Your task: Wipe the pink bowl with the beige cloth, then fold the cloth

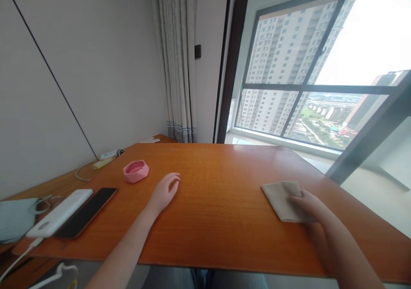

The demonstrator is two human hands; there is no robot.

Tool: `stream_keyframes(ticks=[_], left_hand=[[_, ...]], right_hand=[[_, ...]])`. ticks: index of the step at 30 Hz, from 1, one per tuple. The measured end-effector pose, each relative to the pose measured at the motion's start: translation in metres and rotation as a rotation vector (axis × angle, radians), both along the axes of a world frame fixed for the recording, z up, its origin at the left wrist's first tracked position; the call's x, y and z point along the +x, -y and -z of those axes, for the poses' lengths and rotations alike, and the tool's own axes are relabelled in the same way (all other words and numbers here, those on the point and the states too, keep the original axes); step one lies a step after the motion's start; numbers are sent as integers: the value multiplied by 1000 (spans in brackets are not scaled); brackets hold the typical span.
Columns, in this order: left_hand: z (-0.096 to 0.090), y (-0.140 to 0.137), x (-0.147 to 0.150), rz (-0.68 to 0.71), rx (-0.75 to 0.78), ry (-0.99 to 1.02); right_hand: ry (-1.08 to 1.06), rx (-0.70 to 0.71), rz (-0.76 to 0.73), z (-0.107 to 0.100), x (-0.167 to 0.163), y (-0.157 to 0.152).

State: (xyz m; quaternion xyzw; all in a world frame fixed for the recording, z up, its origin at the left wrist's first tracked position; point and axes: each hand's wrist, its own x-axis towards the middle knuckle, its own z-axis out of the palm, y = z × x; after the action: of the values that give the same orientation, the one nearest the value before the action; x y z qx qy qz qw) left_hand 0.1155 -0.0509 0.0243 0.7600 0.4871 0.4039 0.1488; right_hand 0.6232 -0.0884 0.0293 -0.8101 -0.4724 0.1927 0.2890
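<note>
Cloth, beige and folded, is pressed flat onto the wooden table near its right edge by the right hand, whose fingers lie together on top. The left hand is laid on the table with fingers loosely spread, near a pink ashtray.

**Colours & patterns on the desk**

Table is showing warm orange-brown w/ fine wood grain. Cloth under right hand is looking plain beige-grey. Ashtray is glowing pink, glossy. Power bank is showing white; phone beside it is showing black w/ reddish edge. Face mask is looking pale blue-grey. Curtain is showing light grey, faintly patterned, w/ dark blue band along hem.
</note>
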Motion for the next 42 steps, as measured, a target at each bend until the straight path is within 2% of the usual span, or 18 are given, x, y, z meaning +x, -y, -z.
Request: stream_keyframes(ticks=[2,4,8,10,13,15,18,21,22,24,26,27,28,30,33,37,39,42], left_hand=[[6,11,20,185,-274,146],[12,23,42,325,-540,380],[13,47,71,485,-918,936],[8,55,73,503,-977,1100],[-1,63,58,369,-846,1198],[-6,68,41,285,-788,1184],[-10,73,10,213,-830,1048],[-12,71,-30,12,-661,883],[-11,67,-49,-75,-596,816],[-8,58,-92,-218,-540,604],[-2,48,-138,-300,-559,270],[2,43,-157,-396,-560,94],[6,40,-173,-521,-522,-79],[14,38,-191,-661,-383,-338],[19,44,-189,-756,-240,-568],[12,56,-165,-913,-322,-690],[6,56,-149,-971,-274,-709],[-5,47,-110,-884,-106,-701]], right_hand=[[-282,10,-126,-19,-49,2],[-548,66,-276,-35,-105,5],[-928,115,-488,-45,-206,3],[-986,108,-547,-40,-239,-1],[-915,110,-604,-30,-267,-8],[-880,78,-653,-25,-278,-9],[-939,14,-766,-18,-294,-4],[-1015,43,-894,-10,-308,-3],[-1002,97,-886,-7,-310,-5],[-917,215,-777,0,-307,-12],[-820,271,-646,7,-297,-22],[-785,282,-603,11,-292,-27],[-754,299,-572,14,-286,-31],[-693,359,-547,19,-276,-38],[-634,423,-557,25,-266,-43],[-564,488,-573,29,-254,-51],[-509,492,-562,28,-245,-57],[-447,386,-504,25,-233,-71]])
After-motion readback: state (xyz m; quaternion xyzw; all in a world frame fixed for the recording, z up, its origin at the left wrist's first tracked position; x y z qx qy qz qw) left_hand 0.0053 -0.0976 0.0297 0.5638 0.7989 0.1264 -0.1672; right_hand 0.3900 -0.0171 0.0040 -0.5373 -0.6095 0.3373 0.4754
